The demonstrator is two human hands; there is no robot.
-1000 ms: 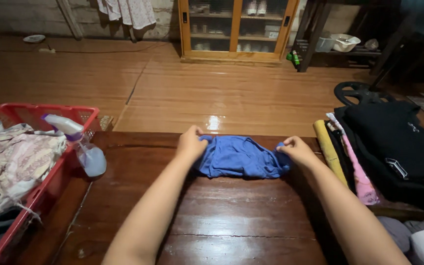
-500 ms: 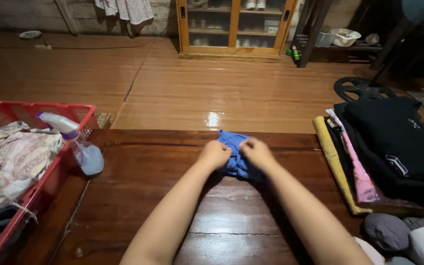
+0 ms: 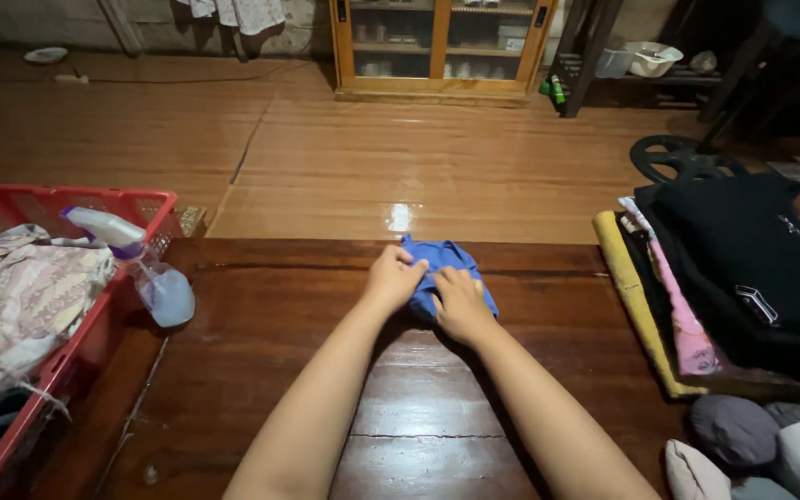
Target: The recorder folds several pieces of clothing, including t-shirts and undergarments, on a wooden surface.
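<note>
A wide floor (image 3: 400,157) of polished planks is seen beyond a dark wooden tabletop (image 3: 400,389), which fills the lower half of the view. A glass-fronted cabinet (image 3: 442,46) is set against the far wall. At the right edge of the tabletop a stack of folded clothes (image 3: 743,268) is laid, black on top with pink and yellow edges showing at its left side; a few rolled grey and pale bundles (image 3: 761,444) are gathered near its front corner. At the left a red basket (image 3: 57,343) is filled with patterned laundry, and a spray bottle (image 3: 145,268) is leaned against its right rim, its base over the tabletop.

Near the far edge of the tabletop, about midway across, a blue cloth (image 3: 451,268) is bunched into a small folded bundle, well apart from both the basket and the stack. The left hand (image 3: 393,278) is laid on the cloth's left side, its grip curled down onto the fabric. The right hand (image 3: 460,304) is pressed on the cloth's near right part, fingers bent over the fold. The two hands are held just beside each other, thumbs nearly touching. Whether fabric is pinched under either grip cannot be told.
</note>
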